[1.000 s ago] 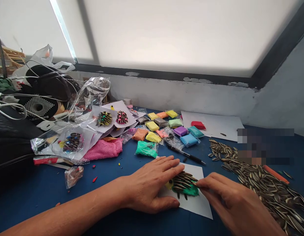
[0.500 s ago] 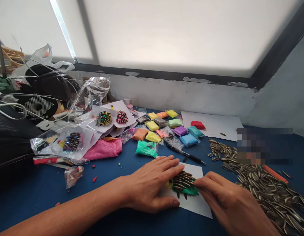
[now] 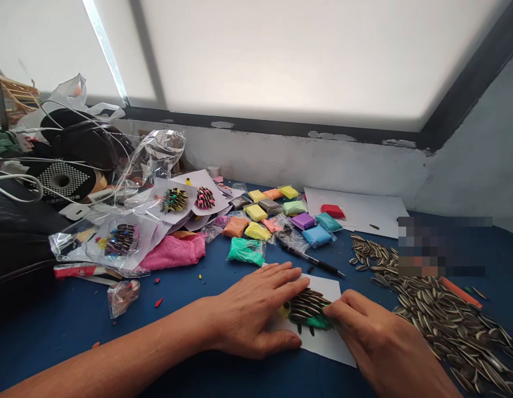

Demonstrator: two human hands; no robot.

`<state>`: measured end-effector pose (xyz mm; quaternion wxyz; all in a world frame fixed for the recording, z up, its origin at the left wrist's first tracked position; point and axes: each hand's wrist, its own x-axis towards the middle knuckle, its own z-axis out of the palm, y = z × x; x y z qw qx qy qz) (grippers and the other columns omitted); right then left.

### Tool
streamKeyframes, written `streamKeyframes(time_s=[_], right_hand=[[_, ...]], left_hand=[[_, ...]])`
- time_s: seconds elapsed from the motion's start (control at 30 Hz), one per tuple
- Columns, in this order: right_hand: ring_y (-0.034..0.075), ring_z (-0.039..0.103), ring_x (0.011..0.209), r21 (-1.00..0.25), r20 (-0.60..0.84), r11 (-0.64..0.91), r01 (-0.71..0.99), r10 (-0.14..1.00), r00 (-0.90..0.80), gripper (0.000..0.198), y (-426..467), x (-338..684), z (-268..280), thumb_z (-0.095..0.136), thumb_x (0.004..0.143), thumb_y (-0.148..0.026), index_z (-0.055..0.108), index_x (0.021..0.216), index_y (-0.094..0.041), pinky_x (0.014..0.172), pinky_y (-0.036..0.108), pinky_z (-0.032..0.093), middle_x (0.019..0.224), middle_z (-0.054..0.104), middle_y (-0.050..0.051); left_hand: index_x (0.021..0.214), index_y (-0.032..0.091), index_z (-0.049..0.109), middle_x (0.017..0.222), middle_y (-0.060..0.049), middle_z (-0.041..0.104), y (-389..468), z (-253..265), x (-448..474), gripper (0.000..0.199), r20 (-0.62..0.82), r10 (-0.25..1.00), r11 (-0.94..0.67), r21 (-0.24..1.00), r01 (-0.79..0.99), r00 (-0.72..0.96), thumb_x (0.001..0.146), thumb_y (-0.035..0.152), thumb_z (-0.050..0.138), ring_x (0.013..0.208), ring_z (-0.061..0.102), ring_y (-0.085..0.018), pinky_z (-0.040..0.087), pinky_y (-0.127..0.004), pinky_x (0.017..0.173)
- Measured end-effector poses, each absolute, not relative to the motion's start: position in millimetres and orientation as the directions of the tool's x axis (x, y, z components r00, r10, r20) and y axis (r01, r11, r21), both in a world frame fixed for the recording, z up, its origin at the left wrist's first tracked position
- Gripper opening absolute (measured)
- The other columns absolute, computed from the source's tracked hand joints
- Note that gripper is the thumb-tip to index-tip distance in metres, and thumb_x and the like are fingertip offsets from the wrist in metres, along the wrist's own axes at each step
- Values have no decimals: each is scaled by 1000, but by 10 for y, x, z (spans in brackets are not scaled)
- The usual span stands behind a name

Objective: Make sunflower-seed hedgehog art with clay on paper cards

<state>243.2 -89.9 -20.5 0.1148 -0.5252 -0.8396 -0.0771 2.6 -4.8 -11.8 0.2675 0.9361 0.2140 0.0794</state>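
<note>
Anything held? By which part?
Cannot be told: the right hand is pinched at the right end of the green clay-like mass, hiding any contents. The open left hand rests on the white paper sheet, gripping nothing.

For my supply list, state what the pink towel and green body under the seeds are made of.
Pink towel: matte fabric, perhaps cotton or microfibre, given its fuzzy surface. Green body: low-sheen, probably modelling clay, since sunflower seeds stick in it.
</note>
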Motion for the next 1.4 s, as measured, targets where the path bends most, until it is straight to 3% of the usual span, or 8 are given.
streamKeyframes(time_s=[0.23, 0.33, 0.43, 0.53, 0.83, 1.07, 1.27, 1.4], right_hand=[[12, 67, 56, -68, 333, 363, 929, 886, -322, 26, -866, 2477, 30, 42, 101, -32, 63, 85, -28, 50, 23, 48, 74, 65, -3], [17, 69, 57, -52, 365, 191, 980, 917, -159, 33, -771, 2692, 86, 42, 97, -40, 67, 80, -28, 48, 28, 49, 75, 70, 0], [25, 74, 71, 22, 276, -79, 997, 958, 70, 37, -673, 2950, 27, 40, 89, -41, 75, 89, -27, 50, 34, 50, 95, 75, 5], [28, 73, 75, 42, 227, -134, 990, 966, 122, 41, -606, 3098, -66, 39, 87, -37, 77, 92, -23, 53, 37, 50, 98, 74, 9], [25, 67, 67, 35, 160, -126, 991, 980, 119, 32, -570, 3040, -91, 34, 86, -34, 62, 77, -21, 50, 34, 42, 83, 65, 10], [23, 63, 58, -23, 147, -97, 995, 984, 99, 27, -614, 2916, 46, 32, 85, -39, 50, 69, -25, 50, 34, 42, 72, 63, 7], [16, 61, 52, -303, 4, 94, 948, 995, -97, 28, -747, 2676, 244, 41, 89, -43, 57, 72, -26, 49, 29, 47, 64, 65, 1], [14, 62, 53, -367, -2, 179, 913, 981, -193, 23, -809, 2556, 229, 44, 91, -36, 60, 77, -26, 47, 25, 48, 67, 66, -1]], left_hand=[[156, 14, 29, 161, -13, 28, -42, -111, 36, 83, 46, 432, -778, 523, 347, 900, 89, 53, 60, 151, 19, -30, 19, -49, 123], [156, 14, 29, 161, -13, 28, -42, -103, 35, 83, 49, 429, -781, 522, 343, 902, 90, 54, 60, 151, 19, -30, 19, -49, 123], [156, 14, 28, 162, -13, 27, -43, -90, 30, 83, 39, 431, -777, 524, 349, 901, 90, 54, 59, 151, 18, -30, 18, -49, 123], [157, 14, 28, 162, -12, 26, -37, -85, 24, 83, 32, 431, -775, 525, 352, 902, 90, 54, 59, 151, 18, -30, 18, -48, 123], [156, 14, 29, 162, -12, 27, -37, -113, 21, 83, 44, 427, -781, 521, 344, 903, 90, 55, 59, 151, 19, -29, 17, -49, 123], [157, 14, 28, 162, -12, 27, -29, -126, 25, 84, 55, 425, -788, 513, 340, 903, 90, 55, 60, 151, 19, -30, 18, -49, 123], [157, 14, 28, 162, -12, 27, -32, -132, 27, 84, 48, 430, -786, 512, 347, 902, 90, 55, 59, 151, 19, -30, 18, -49, 123], [156, 15, 28, 162, -13, 27, -35, -135, 32, 84, 51, 431, -784, 516, 345, 901, 89, 54, 60, 151, 19, -30, 18, -49, 123]])
